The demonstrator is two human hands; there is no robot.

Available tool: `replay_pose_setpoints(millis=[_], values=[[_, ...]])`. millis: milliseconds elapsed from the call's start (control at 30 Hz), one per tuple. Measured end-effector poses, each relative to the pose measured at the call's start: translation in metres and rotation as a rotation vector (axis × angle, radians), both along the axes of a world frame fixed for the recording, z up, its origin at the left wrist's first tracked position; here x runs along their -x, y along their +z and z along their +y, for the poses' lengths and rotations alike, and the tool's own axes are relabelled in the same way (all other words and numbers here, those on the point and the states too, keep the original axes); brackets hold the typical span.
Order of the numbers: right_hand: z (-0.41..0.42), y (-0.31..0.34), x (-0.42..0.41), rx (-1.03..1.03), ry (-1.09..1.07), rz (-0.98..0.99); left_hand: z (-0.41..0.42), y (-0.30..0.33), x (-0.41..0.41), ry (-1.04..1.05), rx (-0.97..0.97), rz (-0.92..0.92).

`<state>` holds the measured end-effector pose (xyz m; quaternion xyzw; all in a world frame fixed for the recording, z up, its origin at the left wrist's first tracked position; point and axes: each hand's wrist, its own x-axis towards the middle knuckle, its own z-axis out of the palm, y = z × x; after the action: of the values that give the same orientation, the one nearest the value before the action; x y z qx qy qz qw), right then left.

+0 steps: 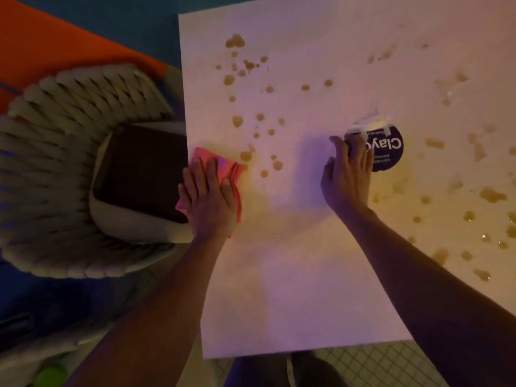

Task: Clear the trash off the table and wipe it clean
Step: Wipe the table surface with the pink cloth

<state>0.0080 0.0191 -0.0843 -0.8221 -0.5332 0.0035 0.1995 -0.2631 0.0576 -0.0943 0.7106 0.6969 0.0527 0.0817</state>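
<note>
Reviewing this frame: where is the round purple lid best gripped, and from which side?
By its curved rim, from above on the near-left side, where the right hand already lies. The purple lid lies flat on the table, so only its edge offers purchase.

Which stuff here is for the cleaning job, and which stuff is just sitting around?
For the job:
- pink cloth, pressed flat under the left hand
- brown spill spots on the white table
- round purple lid with torn seal, touched by the right hand
- bin beside the table

Just sitting around:
- woven chair
- green cap on the floor
</note>
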Motion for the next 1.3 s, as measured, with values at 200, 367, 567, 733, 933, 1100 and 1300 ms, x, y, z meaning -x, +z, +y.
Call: replay_pose_setpoints(millis=[200, 367, 567, 733, 933, 1100, 1300], values=[[0.033, -0.014, -0.002, 0.060, -0.014, -0.113, 0.064, -0.002, -0.066, -0.057, -0.065, -0.020], [0.035, -0.013, -0.002, -0.004, -0.013, -0.082, 0.044, 0.002, -0.124, -0.299, -0.082, -0.100], [0.037, -0.006, -0.002, 0.035, -0.021, -0.031, 0.001, 0.011, -0.073, -0.602, 0.012, -0.040], [0.036, -0.005, -0.001, 0.054, -0.030, -0.040, 0.043, 0.011, -0.006, -0.473, 0.013, 0.050], [0.038, -0.006, -0.002, 0.052, -0.034, -0.032, 0.097, 0.008, -0.077, -0.012, 0.007, 0.017], [0.036, -0.008, -0.004, 0.034, -0.024, -0.032, 0.067, 0.011, -0.144, -0.290, 0.016, -0.004], [0.037, -0.008, -0.003, 0.033, -0.065, 0.040, 0.017, 0.015, -0.065, -0.518, 0.062, 0.058]])
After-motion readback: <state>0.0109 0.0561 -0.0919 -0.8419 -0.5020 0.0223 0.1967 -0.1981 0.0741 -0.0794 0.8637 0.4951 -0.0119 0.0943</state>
